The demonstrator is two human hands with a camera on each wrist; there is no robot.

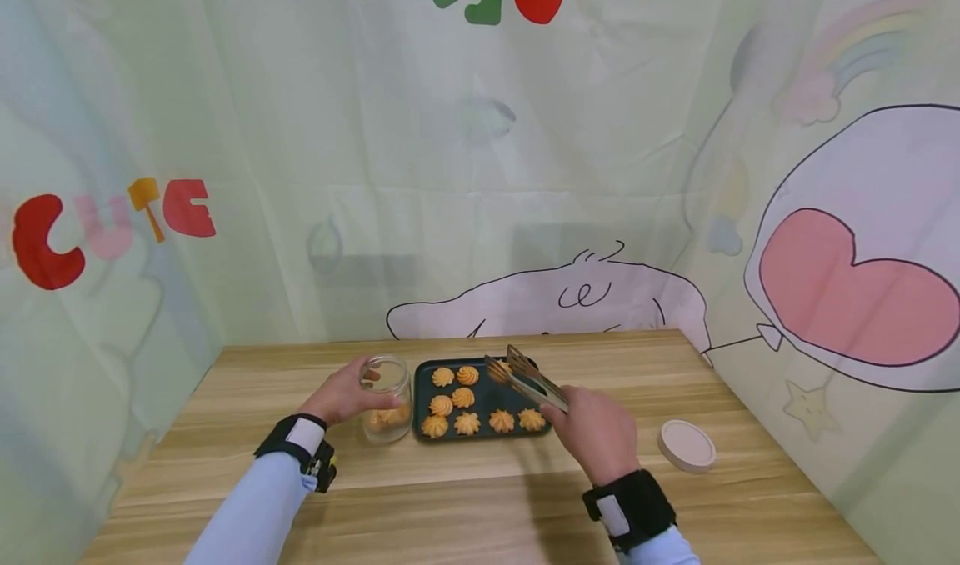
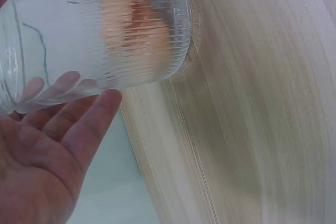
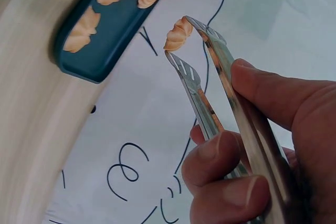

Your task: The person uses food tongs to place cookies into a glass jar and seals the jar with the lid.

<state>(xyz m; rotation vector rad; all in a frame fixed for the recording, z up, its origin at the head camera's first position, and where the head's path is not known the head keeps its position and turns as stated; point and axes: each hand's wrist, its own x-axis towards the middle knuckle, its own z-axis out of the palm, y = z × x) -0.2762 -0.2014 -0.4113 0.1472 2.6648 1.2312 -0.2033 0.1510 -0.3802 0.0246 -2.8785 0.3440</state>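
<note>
My left hand point(image 1: 347, 394) holds a clear ribbed glass jar point(image 1: 391, 373) upright on the table, left of the baking tray. Several swirled cookies point(image 2: 137, 22) lie in the jar's bottom. With my right hand point(image 1: 602, 433) I grip metal tongs point(image 1: 542, 387) over the tray's right part. Between the tongs' slotted tips is one piped cookie point(image 3: 178, 34), lifted clear of the tray. The dark baking tray point(image 1: 487, 397) bears several more golden star-shaped cookies point(image 1: 467, 422), mostly on its left side and along the near edge.
A round whitish lid point(image 1: 687, 445) lies on the wooden table point(image 1: 450, 515), right of my right hand. A printed cloth backdrop point(image 1: 420, 215) rises behind the table and at both sides.
</note>
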